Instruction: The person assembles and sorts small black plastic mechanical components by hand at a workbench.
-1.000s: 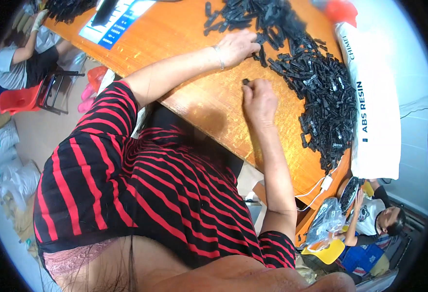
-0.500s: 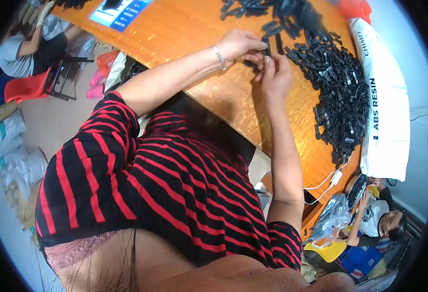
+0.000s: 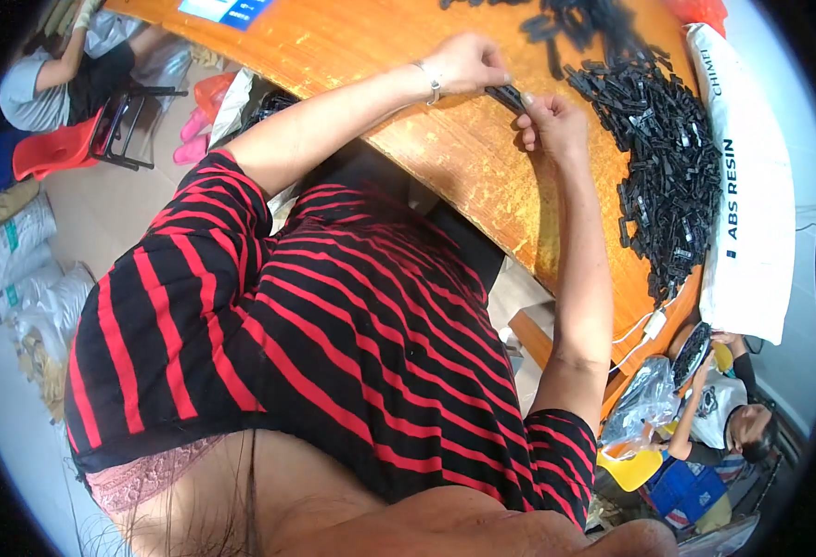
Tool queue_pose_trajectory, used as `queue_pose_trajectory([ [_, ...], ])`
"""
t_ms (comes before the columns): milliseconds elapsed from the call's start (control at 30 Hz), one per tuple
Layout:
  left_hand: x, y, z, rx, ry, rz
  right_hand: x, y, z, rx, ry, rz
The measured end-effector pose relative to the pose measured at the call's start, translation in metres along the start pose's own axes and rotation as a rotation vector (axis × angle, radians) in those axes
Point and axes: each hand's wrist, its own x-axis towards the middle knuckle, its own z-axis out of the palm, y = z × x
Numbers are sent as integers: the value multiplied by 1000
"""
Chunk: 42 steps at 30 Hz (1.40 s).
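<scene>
Toward the left end of the worktop (image 3: 436, 139) there lies a blue-and-white sheet (image 3: 227, 11). The left grip (image 3: 463, 67) is pinching one end of a slim black piece (image 3: 504, 97), which is between both grips, inward from the worktop's near edge. The right grip (image 3: 558, 128) grasps its other end. Next comes a black heap (image 3: 669, 176), then a white sack (image 3: 756, 195) along the right edge.

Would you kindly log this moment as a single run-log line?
left hand: pinching small black piece | right hand: pinching same piece | black pile: on wooden table | white sack: beside pile
</scene>
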Motion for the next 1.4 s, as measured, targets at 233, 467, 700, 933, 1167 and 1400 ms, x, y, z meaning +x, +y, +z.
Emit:
queue_pose_trajectory([
  [233,-6,0,6,205,111,-5,7,-4,2,-90,9,7],
  [467,-15,16,11,240,116,-98,13,-1,-1,-309,-7,-7],
  [700,-18,15,16,353,146,-30,4,-1,8,-408,29,-86],
  [933,-15,3,10,352,64,54,0,0,5,-389,13,-103],
  [1167,-79,21,-27,-246,-353,-217,-46,9,27,-557,105,-462],
  [1400,-178,3,-134,-294,-199,-226,-40,-3,8,-562,14,-545],
])
